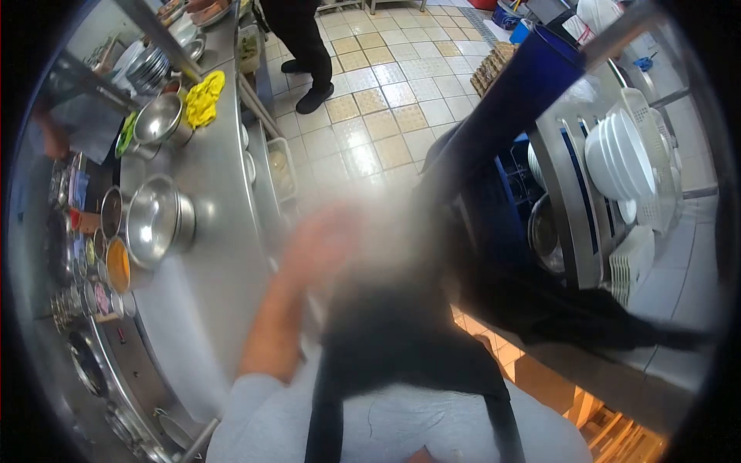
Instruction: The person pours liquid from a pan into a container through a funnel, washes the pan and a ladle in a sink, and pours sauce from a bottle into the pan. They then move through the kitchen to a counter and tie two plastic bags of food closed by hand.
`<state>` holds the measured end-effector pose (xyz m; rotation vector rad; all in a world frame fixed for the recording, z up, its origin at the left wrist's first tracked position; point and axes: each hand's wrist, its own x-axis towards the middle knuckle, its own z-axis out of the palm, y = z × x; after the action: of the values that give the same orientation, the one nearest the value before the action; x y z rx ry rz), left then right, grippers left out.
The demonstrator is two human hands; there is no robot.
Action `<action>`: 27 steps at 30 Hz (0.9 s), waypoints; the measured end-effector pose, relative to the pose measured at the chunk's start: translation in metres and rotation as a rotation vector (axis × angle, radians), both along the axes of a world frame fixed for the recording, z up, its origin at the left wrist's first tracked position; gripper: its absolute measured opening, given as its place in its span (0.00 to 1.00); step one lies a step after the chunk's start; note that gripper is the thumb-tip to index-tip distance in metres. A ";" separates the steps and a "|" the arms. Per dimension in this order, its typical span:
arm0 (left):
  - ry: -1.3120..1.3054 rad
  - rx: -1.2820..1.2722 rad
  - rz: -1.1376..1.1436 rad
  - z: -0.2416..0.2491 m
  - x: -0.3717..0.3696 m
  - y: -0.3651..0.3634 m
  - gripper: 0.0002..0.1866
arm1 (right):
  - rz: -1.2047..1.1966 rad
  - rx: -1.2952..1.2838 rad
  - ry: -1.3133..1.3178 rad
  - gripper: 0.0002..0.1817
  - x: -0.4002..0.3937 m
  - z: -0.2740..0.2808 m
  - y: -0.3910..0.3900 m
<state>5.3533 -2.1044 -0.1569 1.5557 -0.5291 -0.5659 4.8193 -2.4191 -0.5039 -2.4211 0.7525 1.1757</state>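
My left hand (328, 235) is in front of the dark apron (386, 332), beside the steel counter's edge. A hazy smear over the middle of the head view blurs its fingers, so I cannot make out whether it holds anything. Only a sliver of skin from my right arm (490, 347) shows past the apron's right side; the right hand itself is hidden. Nearest to the left hand are the steel counter (220, 231) and a pale container (282, 166) on a shelf under it.
Steel bowls (158, 220), a yellow cloth (204, 99) and a pot of orange food (118, 264) stand on the left. Right are a dark blue tube-like object (517, 100), white bowls (621, 158) and stacked plates (631, 258). A person in dark trousers (301, 38) stands ahead on tiles.
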 end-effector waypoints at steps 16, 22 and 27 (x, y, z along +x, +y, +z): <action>-0.325 -0.374 -0.493 0.100 0.292 -0.206 0.10 | -0.785 0.151 -0.400 0.18 0.475 0.097 -0.129; -0.054 -0.852 -0.946 0.125 0.394 -0.278 0.13 | -0.900 0.116 -0.280 0.18 0.508 0.087 -0.115; -0.085 -0.974 -1.345 0.168 0.464 -0.358 0.09 | -1.075 0.109 -0.171 0.18 0.517 0.080 -0.074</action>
<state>5.8169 -2.4622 0.0108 0.1212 -1.6343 -1.0007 5.3362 -2.4929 -0.4237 -1.5452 1.5685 0.5253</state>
